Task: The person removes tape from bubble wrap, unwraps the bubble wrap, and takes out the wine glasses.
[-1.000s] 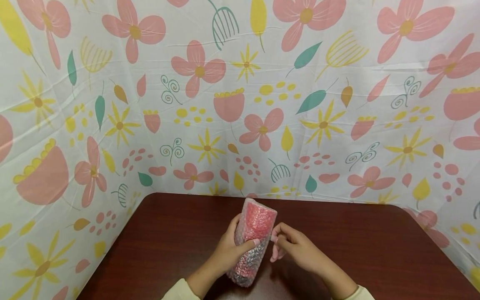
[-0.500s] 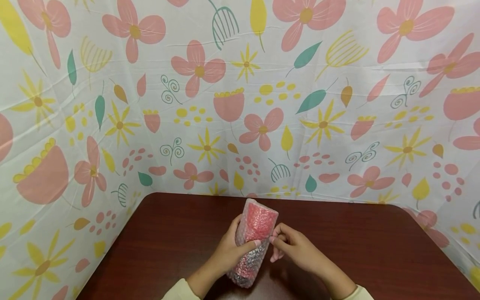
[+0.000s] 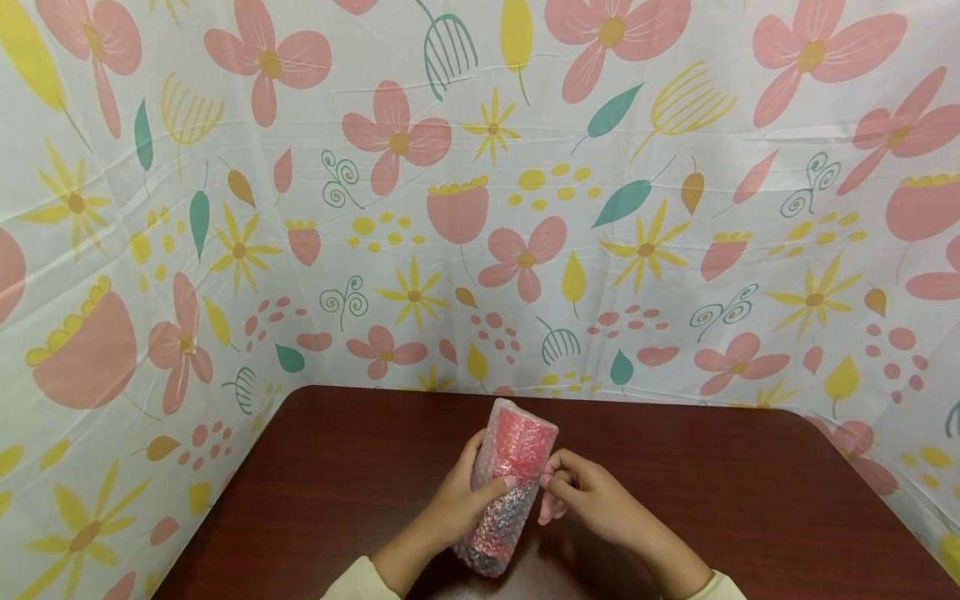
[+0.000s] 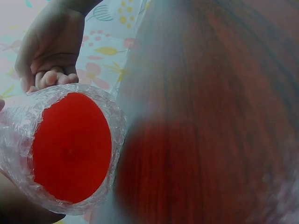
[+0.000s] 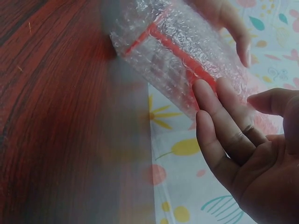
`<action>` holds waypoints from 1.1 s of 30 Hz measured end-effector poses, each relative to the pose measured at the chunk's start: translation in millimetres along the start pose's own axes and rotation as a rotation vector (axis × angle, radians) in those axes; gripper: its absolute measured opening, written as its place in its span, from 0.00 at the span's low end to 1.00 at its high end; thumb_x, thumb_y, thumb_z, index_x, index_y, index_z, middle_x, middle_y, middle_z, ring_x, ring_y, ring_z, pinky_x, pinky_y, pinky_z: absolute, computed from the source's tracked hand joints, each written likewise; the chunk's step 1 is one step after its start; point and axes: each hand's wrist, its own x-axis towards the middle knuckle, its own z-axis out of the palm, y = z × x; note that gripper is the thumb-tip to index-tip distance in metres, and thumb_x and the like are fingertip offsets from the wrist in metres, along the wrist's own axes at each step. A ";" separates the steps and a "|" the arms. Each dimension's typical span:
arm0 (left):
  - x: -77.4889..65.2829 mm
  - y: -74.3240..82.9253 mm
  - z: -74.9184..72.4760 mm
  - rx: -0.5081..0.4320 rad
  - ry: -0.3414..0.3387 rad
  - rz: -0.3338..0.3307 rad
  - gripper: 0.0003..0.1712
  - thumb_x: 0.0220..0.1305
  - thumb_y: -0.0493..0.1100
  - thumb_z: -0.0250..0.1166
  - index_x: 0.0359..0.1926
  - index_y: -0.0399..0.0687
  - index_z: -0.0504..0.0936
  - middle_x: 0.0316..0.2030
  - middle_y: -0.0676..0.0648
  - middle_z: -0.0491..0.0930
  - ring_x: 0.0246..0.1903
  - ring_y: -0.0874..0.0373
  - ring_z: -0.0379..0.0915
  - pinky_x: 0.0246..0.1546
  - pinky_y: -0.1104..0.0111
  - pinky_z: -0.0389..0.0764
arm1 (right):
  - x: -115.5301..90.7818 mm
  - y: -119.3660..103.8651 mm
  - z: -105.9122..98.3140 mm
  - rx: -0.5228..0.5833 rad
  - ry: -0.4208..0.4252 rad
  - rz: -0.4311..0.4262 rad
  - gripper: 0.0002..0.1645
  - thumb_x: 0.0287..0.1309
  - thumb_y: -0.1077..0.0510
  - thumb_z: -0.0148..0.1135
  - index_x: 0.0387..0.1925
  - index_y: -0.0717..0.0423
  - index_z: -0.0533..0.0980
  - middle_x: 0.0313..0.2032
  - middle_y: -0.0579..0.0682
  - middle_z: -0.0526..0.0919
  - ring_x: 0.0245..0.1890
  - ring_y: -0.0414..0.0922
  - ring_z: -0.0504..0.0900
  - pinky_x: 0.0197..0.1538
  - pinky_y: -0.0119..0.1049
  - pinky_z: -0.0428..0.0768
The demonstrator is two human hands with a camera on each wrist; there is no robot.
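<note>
A red and grey object wrapped in bubble wrap [image 3: 525,442] leans at a slant over the table in the head view. My left hand [image 3: 459,498] grips it from the left, thumb across the front. At its right edge, my right hand [image 3: 596,496] pinches the wrap between thumb and index finger, the other fingers curled below. The left wrist view shows the object's flat round red end [image 4: 72,149], ringed by clear wrap. A red strip [image 5: 180,56] shows through the plastic in the right wrist view, beside the right fingertips [image 5: 205,91].
The dark reddish-brown wooden table [image 3: 360,442] spreads under both hands, its far corners rounded. Behind and to the left, a white cloth with flowers and leaves [image 3: 480,250] hangs right at the table's edges.
The wrapped object has shifted very slightly to the right. My right thumb has closed in against the index finger at the wrap's edge; the left hand keeps its grip.
</note>
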 end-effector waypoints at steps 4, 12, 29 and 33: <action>-0.5 1.2 -0.5 -0.008 -0.009 -0.003 0.44 0.68 0.52 0.64 0.78 0.68 0.49 0.68 0.37 0.65 0.55 0.48 0.77 0.52 0.55 0.82 | -0.1 -0.8 0.0 0.016 -0.007 0.009 0.12 0.77 0.60 0.48 0.44 0.67 0.70 0.28 0.58 0.86 0.31 0.49 0.89 0.39 0.41 0.86; -1.7 0.8 -1.2 0.033 -0.003 -0.006 0.45 0.69 0.52 0.63 0.79 0.68 0.49 0.70 0.37 0.64 0.56 0.47 0.76 0.51 0.56 0.82 | -1.6 -1.0 -0.7 0.061 -0.036 -0.021 0.14 0.78 0.60 0.45 0.47 0.71 0.69 0.33 0.63 0.86 0.33 0.52 0.89 0.39 0.45 0.86; -3.1 1.9 0.0 0.059 0.057 -0.020 0.49 0.63 0.55 0.69 0.78 0.65 0.50 0.67 0.36 0.68 0.55 0.47 0.77 0.50 0.55 0.82 | -2.6 -1.2 0.3 0.061 -0.041 -0.027 0.17 0.80 0.58 0.42 0.51 0.70 0.68 0.37 0.67 0.86 0.34 0.53 0.89 0.41 0.46 0.86; -3.1 3.1 0.1 0.068 0.075 0.000 0.49 0.63 0.54 0.69 0.78 0.66 0.51 0.67 0.37 0.69 0.55 0.47 0.77 0.50 0.56 0.81 | -3.0 -2.0 0.1 0.053 -0.043 -0.028 0.17 0.80 0.57 0.41 0.52 0.69 0.68 0.38 0.66 0.86 0.35 0.52 0.89 0.41 0.44 0.86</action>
